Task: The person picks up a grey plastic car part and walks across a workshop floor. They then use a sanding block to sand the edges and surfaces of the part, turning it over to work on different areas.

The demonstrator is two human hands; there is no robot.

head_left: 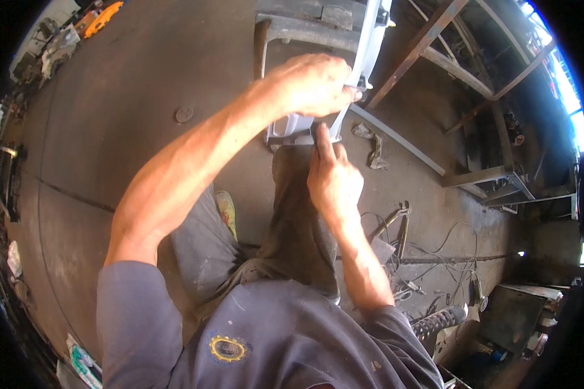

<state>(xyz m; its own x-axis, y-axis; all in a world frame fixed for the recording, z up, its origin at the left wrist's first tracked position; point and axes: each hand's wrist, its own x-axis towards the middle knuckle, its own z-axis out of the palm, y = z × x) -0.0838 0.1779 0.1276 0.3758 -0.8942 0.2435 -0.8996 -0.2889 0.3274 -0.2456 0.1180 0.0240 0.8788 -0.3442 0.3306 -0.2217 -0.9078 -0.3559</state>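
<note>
A long white-grey panel (366, 52), perhaps a vehicle trim piece, stands in front of me, its lower end (297, 124) close to my knee. My left hand (315, 84) reaches across from the left, its fingers closed at the panel's edge. Just below it, my right hand (335, 178) points its index finger up against the panel's lower part while the other fingers curl in. A small dark patch shows by that fingertip; whether it is a held pad or part of the panel is unclear.
Behind the panel is a metal stand (289, 29). A rusty metal frame (428, 45) rises at the right, with a grey bar (399, 139) on the floor. Crumpled scrap (372, 146), long-handled pliers (402, 227) and cables (461, 240) lie right; a round disc (184, 115) lies left.
</note>
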